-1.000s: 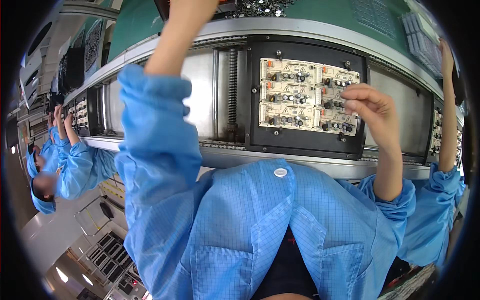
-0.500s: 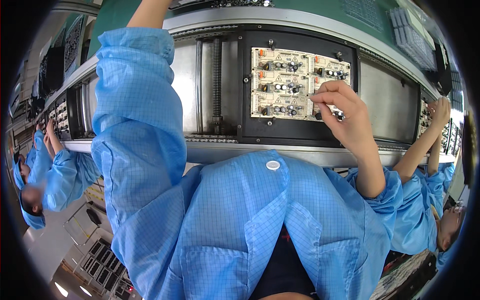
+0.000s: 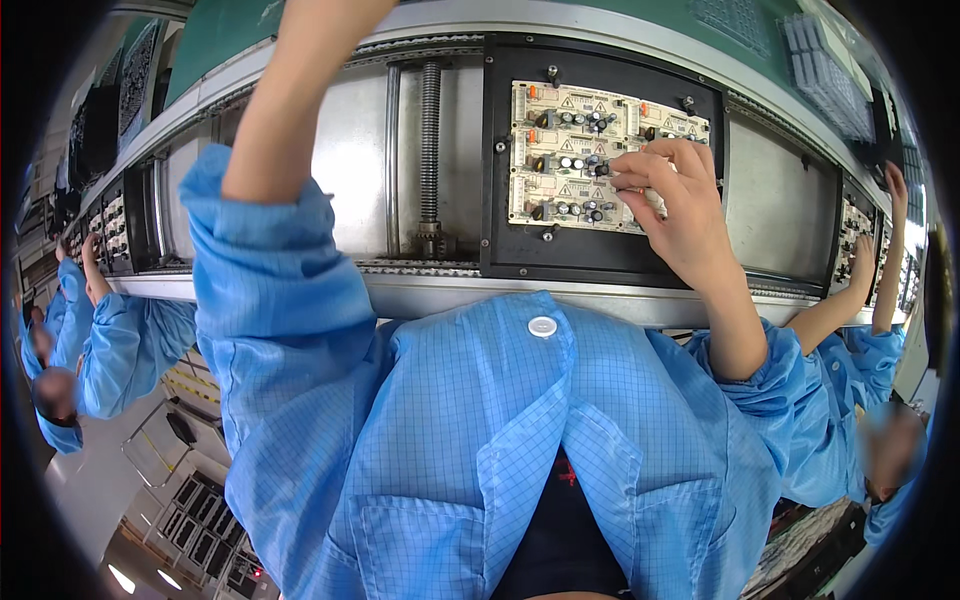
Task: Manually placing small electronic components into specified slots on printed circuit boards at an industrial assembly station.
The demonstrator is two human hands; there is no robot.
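My right hand (image 3: 675,205) is over a cream circuit board panel (image 3: 553,187) with rows of black capacitors, orange parts and white connectors. Its thumb and index finger come together just above the panel's middle, and any small part between them is too small to name. Some of the panel's right side is hidden under the hand. The panel lies in a black carrier frame (image 3: 612,262) with screw posts round it. My left forearm (image 3: 285,120) reaches up past the top edge, so the left hand lies outside the picture.
The carrier sits on a conveyor with a metal front rail (image 3: 440,288) and a threaded shaft (image 3: 430,150). Stacked clear trays (image 3: 825,75) stand on the green surface at the far right. Co-workers in blue work at both sides, a co-worker's hand (image 3: 862,262) over another carrier.
My left forearm has come lower, showing more bare arm. The right hand has shifted slightly up and left over the panel. At the right, a co-worker's hand has lifted away from the other.
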